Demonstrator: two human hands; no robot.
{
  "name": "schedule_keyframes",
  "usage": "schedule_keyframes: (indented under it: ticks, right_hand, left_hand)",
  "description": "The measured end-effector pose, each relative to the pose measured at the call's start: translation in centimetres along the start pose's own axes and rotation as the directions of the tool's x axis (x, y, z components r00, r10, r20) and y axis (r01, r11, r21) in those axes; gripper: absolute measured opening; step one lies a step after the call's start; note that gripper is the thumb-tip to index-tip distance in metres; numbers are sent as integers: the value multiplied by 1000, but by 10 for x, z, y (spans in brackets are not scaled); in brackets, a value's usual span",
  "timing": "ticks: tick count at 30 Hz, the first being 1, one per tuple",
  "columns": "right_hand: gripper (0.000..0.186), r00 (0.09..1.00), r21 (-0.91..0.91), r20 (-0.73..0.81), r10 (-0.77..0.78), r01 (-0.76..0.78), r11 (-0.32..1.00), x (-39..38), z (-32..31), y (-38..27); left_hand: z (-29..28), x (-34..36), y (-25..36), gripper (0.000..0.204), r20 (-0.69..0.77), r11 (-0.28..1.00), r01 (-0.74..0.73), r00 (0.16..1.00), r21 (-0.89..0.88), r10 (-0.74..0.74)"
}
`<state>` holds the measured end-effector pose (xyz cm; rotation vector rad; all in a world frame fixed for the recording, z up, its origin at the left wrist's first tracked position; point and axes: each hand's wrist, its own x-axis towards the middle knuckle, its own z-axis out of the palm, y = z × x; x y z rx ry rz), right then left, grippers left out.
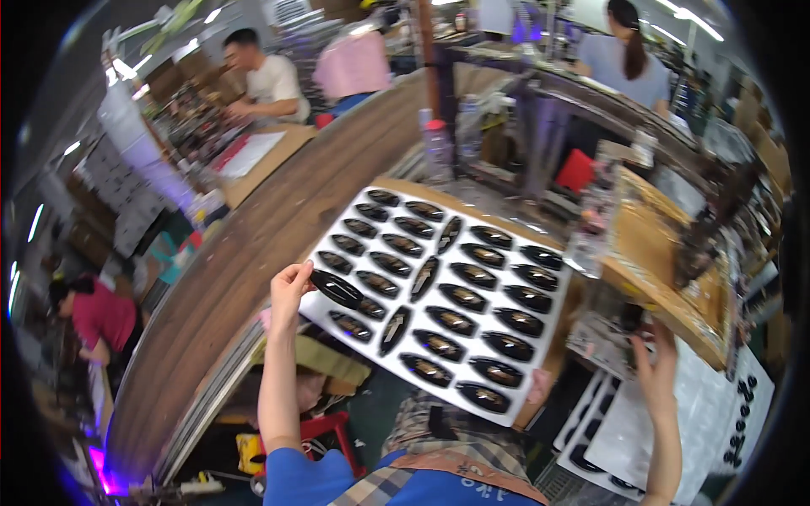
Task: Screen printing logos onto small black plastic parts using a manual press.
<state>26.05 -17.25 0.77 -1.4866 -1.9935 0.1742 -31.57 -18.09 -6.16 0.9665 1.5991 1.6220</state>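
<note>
My left hand (289,289) pinches one end of a glossy black pointed-oval piece (336,289) over the left side of a white sheet (381,233). Rows of similar black ovals with gold-coloured marks lie on that sheet; several in the middle column are turned a different way. The held piece partly covers one lying beneath it. On the right, my right hand (655,363) reaches up at a metal fixture (601,347) under a yellow-edged wooden frame (662,308). Its thumb and fingers look apart, with the fingertips partly hidden, and I see nothing held in it.
A curved brown wooden bench (228,244) runs along the left. Behind the sheet stands a red-capped bottle (436,148) beside a post. More white sheets (675,422) with black pieces lie at the lower right. Several people work farther off. A red stool (337,438) stands below.
</note>
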Motion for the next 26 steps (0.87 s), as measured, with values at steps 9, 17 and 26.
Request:
schedule_keyframes:
  ticks: [9, 17, 26]
  right_hand:
    - [38, 993, -257, -117, 13, -43, 965, -52, -36, -63]
    - [22, 997, 251, 27, 74, -78, 965, -89, -11, -140]
    - [37, 671, 617, 672, 313, -741, 265, -139, 81, -119]
  left_hand:
    - [-82, 2, -43, 27, -278, 968, 164, 955, 189, -108]
    - [-109, 45, -87, 39, -291, 764, 223, 956, 605, -48]
    - [-80, 46, -64, 41, -249, 482, 227, 968, 846, -20]
